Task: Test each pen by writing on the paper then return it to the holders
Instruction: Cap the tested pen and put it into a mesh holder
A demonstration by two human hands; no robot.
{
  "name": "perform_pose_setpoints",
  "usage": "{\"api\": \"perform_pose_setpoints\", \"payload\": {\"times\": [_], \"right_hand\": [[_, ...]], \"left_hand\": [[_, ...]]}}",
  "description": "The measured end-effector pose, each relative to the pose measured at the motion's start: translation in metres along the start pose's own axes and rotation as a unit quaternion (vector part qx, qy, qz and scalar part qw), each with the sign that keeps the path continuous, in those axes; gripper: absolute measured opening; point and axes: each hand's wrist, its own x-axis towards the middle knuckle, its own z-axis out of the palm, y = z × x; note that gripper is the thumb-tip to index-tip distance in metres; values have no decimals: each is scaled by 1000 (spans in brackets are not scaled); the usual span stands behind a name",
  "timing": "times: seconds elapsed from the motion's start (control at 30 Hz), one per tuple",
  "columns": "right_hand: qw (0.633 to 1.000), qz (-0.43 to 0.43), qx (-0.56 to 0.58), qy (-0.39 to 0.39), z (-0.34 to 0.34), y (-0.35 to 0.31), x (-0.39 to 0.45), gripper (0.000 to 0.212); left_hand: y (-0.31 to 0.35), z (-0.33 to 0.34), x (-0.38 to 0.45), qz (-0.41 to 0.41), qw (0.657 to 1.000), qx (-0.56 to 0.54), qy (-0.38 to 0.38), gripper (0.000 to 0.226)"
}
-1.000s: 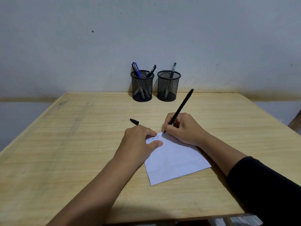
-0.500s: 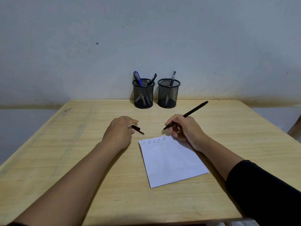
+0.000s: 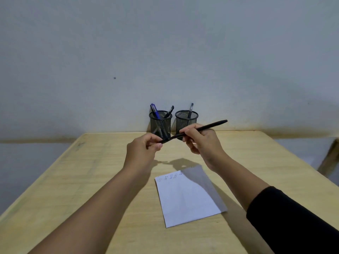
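Pen being capped mid-air; return to holder judged pending.

The light wooden table (image 3: 77, 189) carries everything: the white paper sheet (image 3: 185, 200) lies toward the near edge right of centre, with four short handwritten marks along its far edge, so several tests are judged done. Two black wire-mesh pen holders stand side by side at the far edge against the wall: the left holder (image 3: 160, 123) holds a blue pen (image 3: 155, 109) and a black pen (image 3: 170, 110), the right holder (image 3: 186, 121) one dark pen (image 3: 190, 108). The slim black pen (image 3: 207, 126) is held raised above the table centre, clamped in the right hand (image 3: 200, 142); its tip end meets the left hand (image 3: 143, 153), whose fingers pinch a small black cap (image 3: 166, 139). Whether the cap is fully seated cannot be told. Judged left: finish capping, drop this pen in a holder; which holder pens remain untested cannot be told.
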Motion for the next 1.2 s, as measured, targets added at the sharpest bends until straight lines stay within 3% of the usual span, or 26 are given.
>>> {"api": "perform_pose_setpoints", "payload": {"times": [0.17,0.57,0.8,0.97,1.1,1.2], "right_hand": [[1000,0,-25,4,-2,-8,-3,22],[999,-29,-19,-24,-8,-9,-11,15],[998,-20,-36,-54,-3,9,-25,13],[995,27,76,-58,-21,-9,-20,18],[994,18,-77,-80,-33,-24,-12,14],[988,14,-109,-107,-38,-33,-2,18]], "left_hand": [[8,-4,2,36,998,47,-13,10],[26,3,-9,81,996,31,-23,24],[14,-6,-14,69,994,78,-46,24],[23,-24,3,89,990,110,-13,18],[46,-23,21,126,983,130,-15,18],[72,-8,37,152,982,108,-11,20]]}}
